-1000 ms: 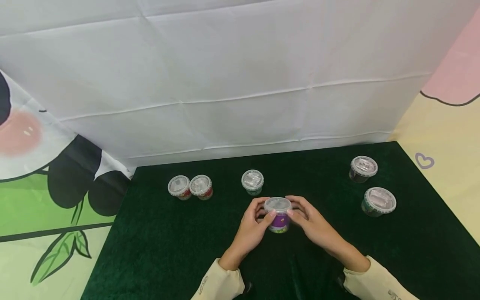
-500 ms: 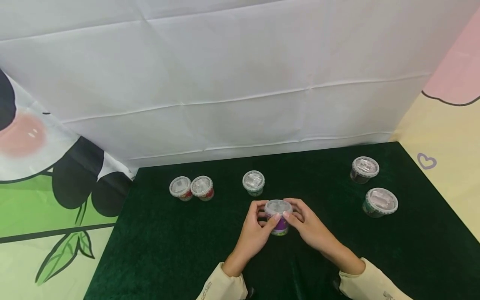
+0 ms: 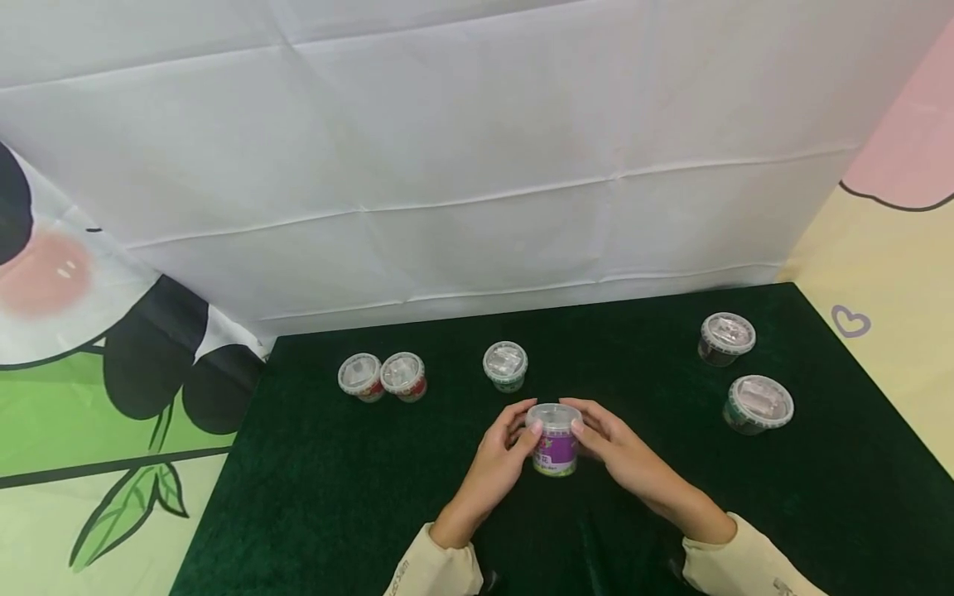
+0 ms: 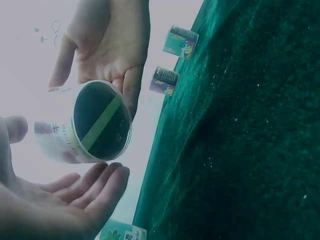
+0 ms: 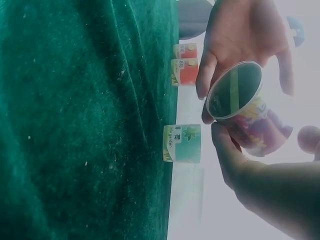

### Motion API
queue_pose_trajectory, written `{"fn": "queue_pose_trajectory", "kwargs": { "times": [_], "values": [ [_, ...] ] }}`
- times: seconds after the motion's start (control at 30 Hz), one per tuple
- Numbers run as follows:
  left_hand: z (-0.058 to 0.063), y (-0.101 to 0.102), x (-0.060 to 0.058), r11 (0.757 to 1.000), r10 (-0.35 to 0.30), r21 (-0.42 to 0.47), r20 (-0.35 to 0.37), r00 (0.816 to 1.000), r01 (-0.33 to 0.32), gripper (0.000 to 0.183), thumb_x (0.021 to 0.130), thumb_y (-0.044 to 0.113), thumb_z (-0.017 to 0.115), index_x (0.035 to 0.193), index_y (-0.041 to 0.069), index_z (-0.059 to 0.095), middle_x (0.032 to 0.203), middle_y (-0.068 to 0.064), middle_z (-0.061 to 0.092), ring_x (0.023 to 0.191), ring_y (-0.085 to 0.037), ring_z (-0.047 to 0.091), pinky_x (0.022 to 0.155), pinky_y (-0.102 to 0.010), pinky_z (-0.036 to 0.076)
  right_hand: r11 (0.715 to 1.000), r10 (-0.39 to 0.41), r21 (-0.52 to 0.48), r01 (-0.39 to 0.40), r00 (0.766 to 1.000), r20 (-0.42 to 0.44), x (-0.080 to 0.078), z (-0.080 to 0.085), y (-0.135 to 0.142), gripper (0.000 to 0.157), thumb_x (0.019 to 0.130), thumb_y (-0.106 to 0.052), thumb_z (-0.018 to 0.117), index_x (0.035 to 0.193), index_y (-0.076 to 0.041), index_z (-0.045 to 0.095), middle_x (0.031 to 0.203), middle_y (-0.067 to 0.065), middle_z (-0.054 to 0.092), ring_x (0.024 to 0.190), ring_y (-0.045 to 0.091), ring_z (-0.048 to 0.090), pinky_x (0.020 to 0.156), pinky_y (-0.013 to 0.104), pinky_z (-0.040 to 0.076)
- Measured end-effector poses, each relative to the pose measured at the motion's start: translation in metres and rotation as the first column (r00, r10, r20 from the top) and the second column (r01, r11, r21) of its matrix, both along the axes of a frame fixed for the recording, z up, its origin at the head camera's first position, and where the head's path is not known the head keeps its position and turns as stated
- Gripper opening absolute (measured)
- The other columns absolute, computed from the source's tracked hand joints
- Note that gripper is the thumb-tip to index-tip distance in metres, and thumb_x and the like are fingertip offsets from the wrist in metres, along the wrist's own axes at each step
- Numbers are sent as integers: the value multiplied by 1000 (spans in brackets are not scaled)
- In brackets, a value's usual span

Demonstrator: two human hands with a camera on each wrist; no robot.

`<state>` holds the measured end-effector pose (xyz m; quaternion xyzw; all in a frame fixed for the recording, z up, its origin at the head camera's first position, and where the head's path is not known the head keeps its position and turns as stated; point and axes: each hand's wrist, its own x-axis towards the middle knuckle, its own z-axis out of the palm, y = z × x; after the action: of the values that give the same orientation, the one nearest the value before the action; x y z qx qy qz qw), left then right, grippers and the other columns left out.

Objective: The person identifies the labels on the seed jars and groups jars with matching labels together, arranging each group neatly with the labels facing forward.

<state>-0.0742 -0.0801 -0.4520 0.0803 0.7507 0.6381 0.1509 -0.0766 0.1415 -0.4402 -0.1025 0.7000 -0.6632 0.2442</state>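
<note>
Dark-green cloth tabletop, lower frame: purple-labelled round plastic tub.
Left hand, right hand, half-curled, grip opposite sides, presumably for balance.

Makeshift booth, creased white sheet behind, cartoon-printed panel at left, green cloth-covered table

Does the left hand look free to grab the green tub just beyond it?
Probably not yet: the left hand and right hand hold the purple tub. Otherwise, nothing seems to block the green tub.
</note>
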Motion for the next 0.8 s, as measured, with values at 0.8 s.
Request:
{"fn": "queue_pose_trajectory", "kwargs": {
  "times": [0.8],
  "values": [
    [-5,6,4,976,213,-28,-83,974,-216,43,104,26,69,135,0,56,126,-15,65,109,-23,65,84,-25,55,984,-146,98,147,989,-19,4,1,-22,53,111,-25,54,156,-3,37,148,23,53,136,38,58,112,53,50]
  ]
}}
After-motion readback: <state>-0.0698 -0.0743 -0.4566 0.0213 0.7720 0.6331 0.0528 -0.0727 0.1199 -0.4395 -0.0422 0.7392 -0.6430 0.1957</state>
